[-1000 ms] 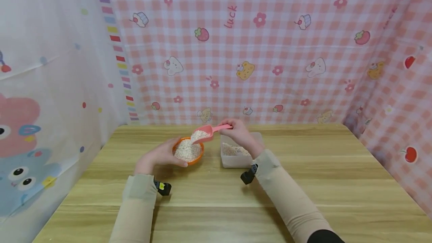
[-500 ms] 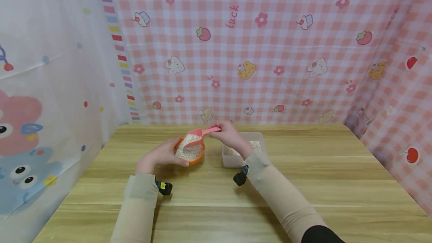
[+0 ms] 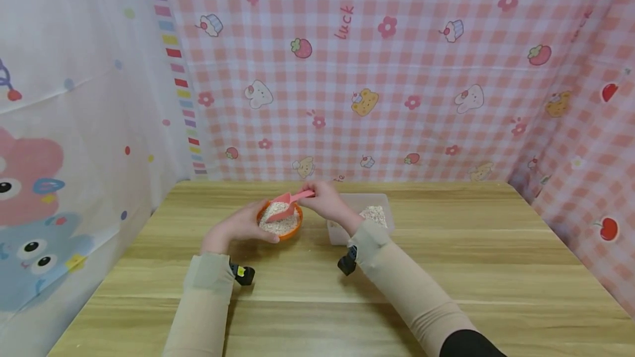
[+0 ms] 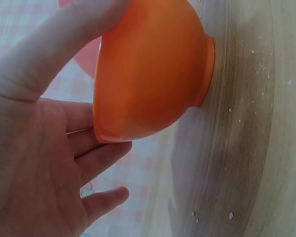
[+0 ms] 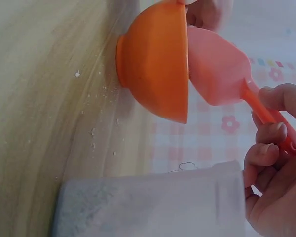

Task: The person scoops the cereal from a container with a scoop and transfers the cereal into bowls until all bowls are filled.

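Observation:
An orange bowl (image 3: 290,236) stands on the table, filled with pale flakes that look like oats (image 3: 285,227). My left hand (image 3: 243,223) holds it from the left, thumb on the near side and fingers round the far side; the left wrist view shows the bowl's smooth outer wall (image 4: 148,74). In my right hand (image 3: 324,203) I grip the handle of a pink scoop (image 5: 219,66). The scoop tilts down to the left over the bowl, its front end inside the rim, with flakes in its mouth.
Right of the bowl, partly behind my right forearm, stands a translucent plastic box (image 3: 342,237) with more flakes (image 3: 374,215). Crumbs (image 5: 92,132) lie scattered on the wooden table (image 3: 297,318). A checked cloth (image 3: 317,70) hangs behind the table.
My right hand has moved left and slightly down with the scoop, which has tipped its flakes into the bowl. More of the box shows now. My left hand stays on the bowl.

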`<state>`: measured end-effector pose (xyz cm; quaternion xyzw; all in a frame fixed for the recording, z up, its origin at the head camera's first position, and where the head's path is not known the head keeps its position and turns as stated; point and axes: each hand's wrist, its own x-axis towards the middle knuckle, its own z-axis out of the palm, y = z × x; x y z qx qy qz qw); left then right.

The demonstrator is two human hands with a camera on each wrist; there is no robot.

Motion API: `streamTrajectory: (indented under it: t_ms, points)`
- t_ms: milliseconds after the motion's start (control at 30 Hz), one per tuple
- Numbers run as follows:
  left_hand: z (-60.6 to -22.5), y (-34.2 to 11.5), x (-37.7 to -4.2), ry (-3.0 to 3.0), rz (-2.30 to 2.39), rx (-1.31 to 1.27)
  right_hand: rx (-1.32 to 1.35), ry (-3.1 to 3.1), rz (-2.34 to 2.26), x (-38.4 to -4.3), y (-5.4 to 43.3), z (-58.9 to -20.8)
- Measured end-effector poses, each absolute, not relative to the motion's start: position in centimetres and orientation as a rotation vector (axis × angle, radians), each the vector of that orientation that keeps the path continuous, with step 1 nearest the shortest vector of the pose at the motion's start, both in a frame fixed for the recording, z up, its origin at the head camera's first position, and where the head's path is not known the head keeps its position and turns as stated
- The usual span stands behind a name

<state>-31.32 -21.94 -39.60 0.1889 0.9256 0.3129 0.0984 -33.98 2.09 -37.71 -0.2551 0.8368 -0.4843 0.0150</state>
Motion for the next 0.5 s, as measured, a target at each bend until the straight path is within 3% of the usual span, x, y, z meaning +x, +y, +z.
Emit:
streamTrajectory:
  t_ms: [500]
  points:
    - [-39.8, -22.0, -31.4, 2.739, 0.945, 0.581, -0.804, 2.650, -1.404, -33.8, 2.4, -35.5]
